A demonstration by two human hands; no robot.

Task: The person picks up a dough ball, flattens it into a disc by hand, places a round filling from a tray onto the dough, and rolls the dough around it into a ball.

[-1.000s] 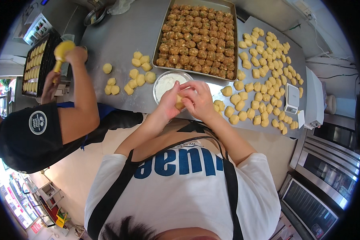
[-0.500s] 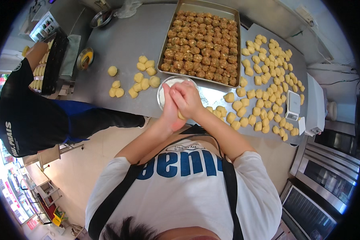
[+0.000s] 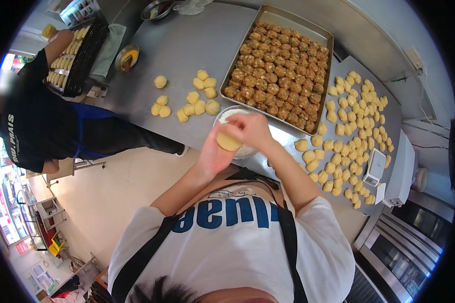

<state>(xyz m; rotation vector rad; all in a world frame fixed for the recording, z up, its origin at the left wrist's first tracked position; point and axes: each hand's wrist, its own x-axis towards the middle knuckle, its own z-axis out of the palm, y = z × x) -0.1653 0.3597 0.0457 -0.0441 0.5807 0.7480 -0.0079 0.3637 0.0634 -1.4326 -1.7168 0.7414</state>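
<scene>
A flattened round of yellow dough (image 3: 228, 142) rests in the palm of my left hand (image 3: 213, 154), just over the table's near edge. My right hand (image 3: 255, 132) comes over it from the right, its bent fingers closed at the dough's upper edge; their tips are partly hidden. Behind both hands stands a bowl of white flour (image 3: 224, 115), mostly covered by them. Beyond the bowl, a metal tray (image 3: 320, 35) holds rows of brown filling balls (image 3: 278, 70). Small yellow dough pieces (image 3: 199, 106) lie left of the bowl.
Many more dough pieces (image 3: 353, 123) spread over the table's right side, beside a white scale (image 3: 375, 166). A metal bowl with yellow contents (image 3: 127, 58) stands far left. At left, a person in black (image 3: 45, 116) reaches to a black tray of shaped dough (image 3: 93, 45).
My palms were pressed together over the bowl; now they have parted, showing the flattened dough on my left palm. The whole view has shifted, with the table appearing further right.
</scene>
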